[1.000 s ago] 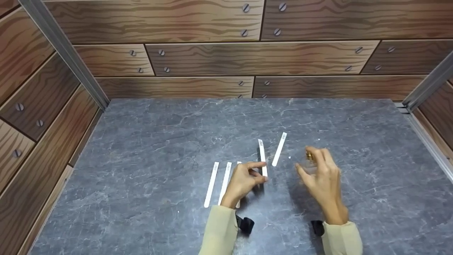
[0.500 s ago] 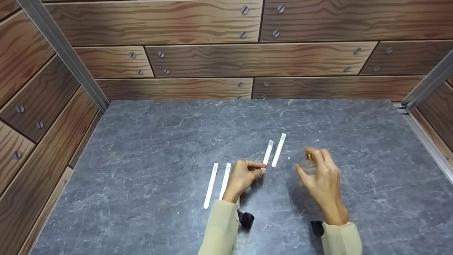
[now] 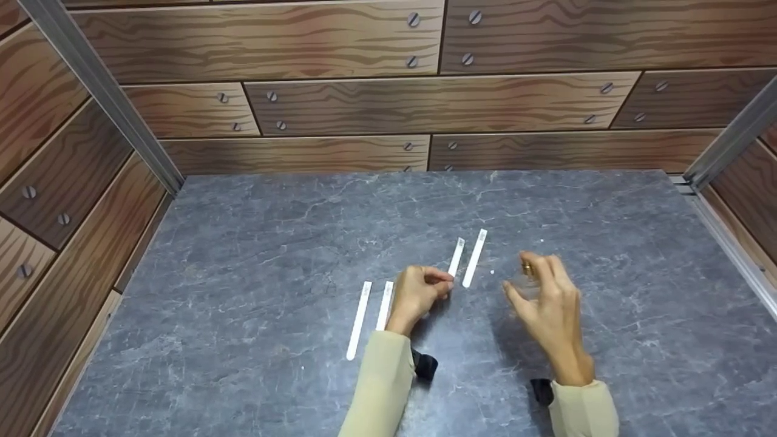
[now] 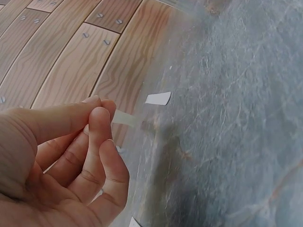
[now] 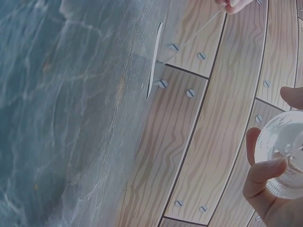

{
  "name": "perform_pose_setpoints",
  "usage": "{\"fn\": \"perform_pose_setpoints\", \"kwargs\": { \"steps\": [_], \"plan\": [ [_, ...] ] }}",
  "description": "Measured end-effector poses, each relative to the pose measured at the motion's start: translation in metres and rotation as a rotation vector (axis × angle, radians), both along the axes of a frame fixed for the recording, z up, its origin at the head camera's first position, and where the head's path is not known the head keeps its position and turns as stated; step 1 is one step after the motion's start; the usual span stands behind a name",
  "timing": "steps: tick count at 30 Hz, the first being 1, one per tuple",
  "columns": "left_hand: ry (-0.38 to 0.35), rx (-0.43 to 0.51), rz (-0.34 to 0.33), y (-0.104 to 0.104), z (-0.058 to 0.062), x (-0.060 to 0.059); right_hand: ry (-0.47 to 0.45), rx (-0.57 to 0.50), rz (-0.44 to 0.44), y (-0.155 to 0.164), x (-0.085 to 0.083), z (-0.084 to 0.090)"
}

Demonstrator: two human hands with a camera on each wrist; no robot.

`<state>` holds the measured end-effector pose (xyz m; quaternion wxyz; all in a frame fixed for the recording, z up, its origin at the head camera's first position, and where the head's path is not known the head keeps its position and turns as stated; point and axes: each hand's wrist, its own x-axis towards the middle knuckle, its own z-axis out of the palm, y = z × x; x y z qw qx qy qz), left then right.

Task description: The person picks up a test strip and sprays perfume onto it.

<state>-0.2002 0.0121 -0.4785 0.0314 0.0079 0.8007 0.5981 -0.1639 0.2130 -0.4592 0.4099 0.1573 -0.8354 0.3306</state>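
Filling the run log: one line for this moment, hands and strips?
left hand: pinches white strip | right hand: holds clear glass bottle | three other strips on grey table

White strips [image 3: 358,320] lie on grey marbled tabletop [image 3: 243,273]; walls [image 3: 340,103] brown woodgrain.

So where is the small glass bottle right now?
In the head view the glass bottle is held in the right hand, right of centre above the grey table, just right of the two far white strips.

A staged test booth is shown — a grey stone-look tabletop [image 3: 243,255] enclosed by printed wood-plank panels [image 3: 340,103] in metal framing [image 3: 97,91].
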Motion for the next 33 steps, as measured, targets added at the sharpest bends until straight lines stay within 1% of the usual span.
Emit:
{"fn": "perform_pose_setpoints", "kwargs": {
  "steps": [9, 11, 14, 19, 21, 24, 26, 28, 30, 33],
  "plan": [
    [-0.017, 0.044, 0.009, 0.008, -0.002, -0.009, 0.001, -0.001, 0.003, -0.001, 0.001, -0.001],
    [-0.030, 0.071, 0.009, 0.010, -0.003, -0.011, 0.002, -0.001, 0.005, -0.001, 0.000, -0.001],
    [-0.087, 0.169, 0.010, 0.012, -0.003, -0.014, 0.002, -0.001, 0.007, -0.002, 0.000, -0.001],
    [-0.246, 0.354, 0.023, 0.012, 0.000, -0.014, 0.004, 0.008, 0.004, -0.002, 0.000, -0.001],
    [-0.293, 0.396, 0.022, 0.011, 0.001, -0.013, 0.003, 0.012, 0.004, -0.003, 0.000, -0.001],
    [-0.340, 0.425, 0.015, 0.008, 0.002, -0.011, 0.003, 0.015, 0.002, -0.003, 0.000, -0.001],
    [-0.360, 0.421, 0.003, 0.005, 0.004, -0.009, 0.006, 0.017, 0.001, -0.003, 0.000, -0.001],
    [-0.361, 0.399, -0.011, 0.003, 0.004, -0.007, 0.009, 0.018, 0.003, -0.003, 0.000, -0.001],
    [-0.346, 0.361, -0.030, 0.001, 0.005, -0.004, 0.009, 0.021, 0.004, -0.003, 0.000, 0.000],
    [-0.293, 0.269, -0.059, -0.002, 0.005, 0.001, 0.004, 0.022, 0.004, -0.002, 0.000, 0.000]
  ]
}}
